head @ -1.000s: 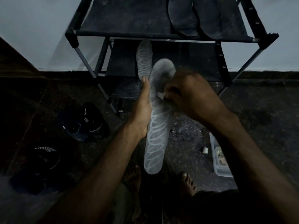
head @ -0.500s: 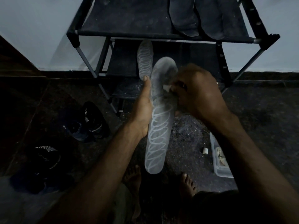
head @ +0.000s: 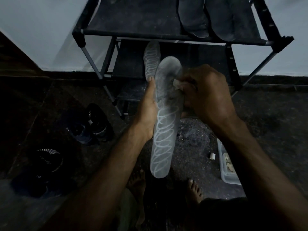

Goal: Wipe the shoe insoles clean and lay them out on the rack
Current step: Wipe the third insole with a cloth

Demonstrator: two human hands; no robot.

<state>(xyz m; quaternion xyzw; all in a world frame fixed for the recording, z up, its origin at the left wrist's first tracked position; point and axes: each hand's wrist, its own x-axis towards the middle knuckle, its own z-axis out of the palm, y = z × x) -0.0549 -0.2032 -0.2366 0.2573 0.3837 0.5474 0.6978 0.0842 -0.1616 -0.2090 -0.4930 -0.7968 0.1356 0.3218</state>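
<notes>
Four insoles were in view: one pale looped insole at the centre, a second patterned insole just behind it at twelve o'clock, and two dark insoles on the rack toward one o'clock. One rack stood there, with at least two shelves. Two hands showed, and two bare feet at six o'clock. At eight o'clock lay what seemed three or four dark shoes; the gloom blurred them. One clear tub sat at four o'clock.
</notes>
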